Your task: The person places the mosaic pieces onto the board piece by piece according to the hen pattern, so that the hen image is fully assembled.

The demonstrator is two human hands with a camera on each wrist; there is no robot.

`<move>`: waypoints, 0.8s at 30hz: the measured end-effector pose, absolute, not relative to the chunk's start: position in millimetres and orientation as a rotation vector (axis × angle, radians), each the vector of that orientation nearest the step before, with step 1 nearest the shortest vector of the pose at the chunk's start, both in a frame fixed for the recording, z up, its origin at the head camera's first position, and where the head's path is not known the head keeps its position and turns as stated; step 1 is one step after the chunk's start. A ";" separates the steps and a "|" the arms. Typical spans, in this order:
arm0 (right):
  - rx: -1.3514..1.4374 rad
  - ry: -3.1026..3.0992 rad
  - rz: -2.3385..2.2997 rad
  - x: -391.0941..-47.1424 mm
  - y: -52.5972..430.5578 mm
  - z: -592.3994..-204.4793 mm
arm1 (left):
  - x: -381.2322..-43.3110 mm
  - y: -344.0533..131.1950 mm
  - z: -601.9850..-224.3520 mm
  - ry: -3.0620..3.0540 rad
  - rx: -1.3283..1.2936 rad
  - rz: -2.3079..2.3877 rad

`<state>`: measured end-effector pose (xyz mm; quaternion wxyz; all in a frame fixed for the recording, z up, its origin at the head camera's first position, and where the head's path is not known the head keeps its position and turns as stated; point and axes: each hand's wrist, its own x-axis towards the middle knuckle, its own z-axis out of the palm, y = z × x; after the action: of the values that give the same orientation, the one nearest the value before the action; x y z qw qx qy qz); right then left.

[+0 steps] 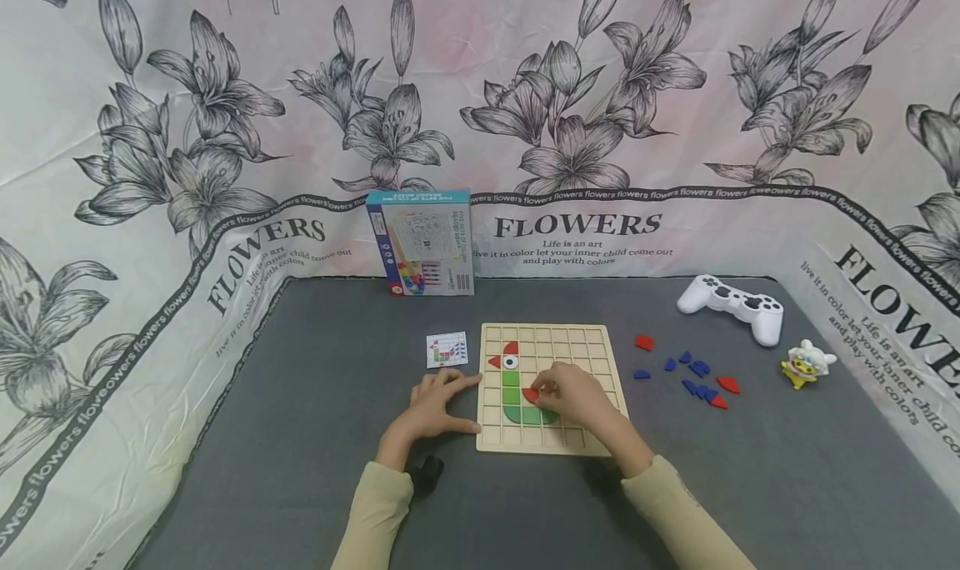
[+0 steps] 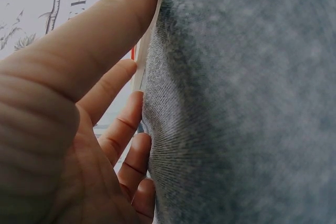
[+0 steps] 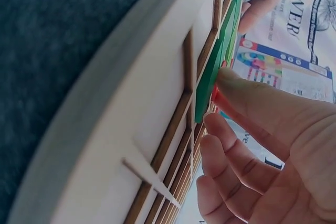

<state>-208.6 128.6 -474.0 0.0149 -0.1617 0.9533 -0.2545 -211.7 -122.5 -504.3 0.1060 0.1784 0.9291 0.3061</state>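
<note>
A square wooden grid board (image 1: 592, 345) lies flat on the dark grey cloth. Set in its left columns are two red pieces, a white eye tile (image 1: 510, 362), light green squares (image 1: 511, 378) and darker green pieces (image 1: 530, 416) along the bottom. My right hand (image 1: 576, 397) pinches a red curved piece (image 1: 530, 395) between thumb and finger, just above the green row. In the right wrist view the thumb (image 3: 247, 90) largely covers that red piece. At the board's left edge my left hand (image 1: 435, 405) rests with thumb and fingers spread, fingertips against the rim.
A small pattern card (image 1: 447, 350) lies left of the board, and a box (image 1: 427, 249) stands at the back. On the right are loose blue pieces (image 1: 699, 368), several red pieces (image 1: 643, 342), a white game controller (image 1: 731, 305) and a yellow-and-white figurine (image 1: 806, 365).
</note>
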 end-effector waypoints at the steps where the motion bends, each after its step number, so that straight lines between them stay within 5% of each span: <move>1: -0.500 2.967 -0.789 -208.5 129.1 -474.1 | -212.0 -122.4 -504.4 2.736 0.526 0.904; 24: -0.380 3.073 -0.796 -219.8 221.4 -477.1 | -211.2 -124.3 -506.1 2.737 0.575 0.949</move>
<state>-219.8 221.4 -477.1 -0.0276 -0.1188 0.9608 -0.2490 -211.2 -124.3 -506.1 0.0939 0.1937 0.9226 0.3200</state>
